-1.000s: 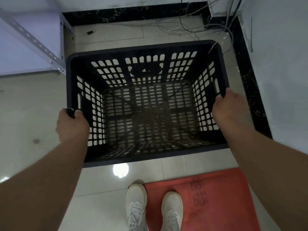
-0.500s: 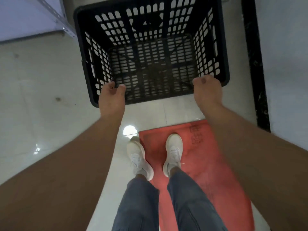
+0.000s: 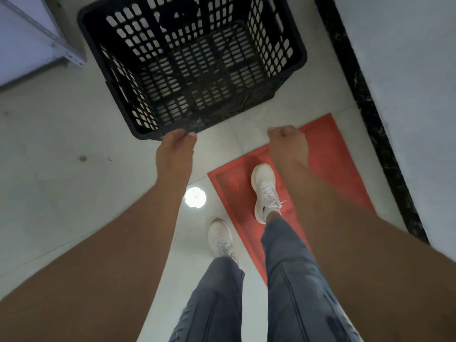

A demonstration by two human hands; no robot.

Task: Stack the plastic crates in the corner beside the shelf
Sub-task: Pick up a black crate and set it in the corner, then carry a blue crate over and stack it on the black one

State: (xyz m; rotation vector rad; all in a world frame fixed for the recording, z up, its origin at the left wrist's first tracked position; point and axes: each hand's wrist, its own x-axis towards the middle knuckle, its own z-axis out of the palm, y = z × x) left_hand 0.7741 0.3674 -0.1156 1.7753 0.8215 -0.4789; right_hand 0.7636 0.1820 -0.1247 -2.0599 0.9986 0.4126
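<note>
"Where's the black crate (image 3: 128, 95)?"

"Down on the floor at twelve o'clock, just beside the shelf (image 3: 29, 45) at ten. Placed, I'd say. The next one must sit squarely on top."

"Anything in the way?"

"A red mat (image 3: 328, 154) at four, underfoot."

"Hands?"

"The left hand (image 3: 174, 150) is curled at the near rim, pinching or merely touching, I can't tell. The right hand (image 3: 287, 144) is fisted, empty, apart."

There is one black plastic crate (image 3: 298, 58) with holes in its sides. There are two bare hands, a left hand (image 3: 175, 149) and a right hand (image 3: 287, 144). There are two white shoes (image 3: 265, 191), one red floor mat (image 3: 330, 156) and one grey metal shelf (image 3: 71, 53).
</note>
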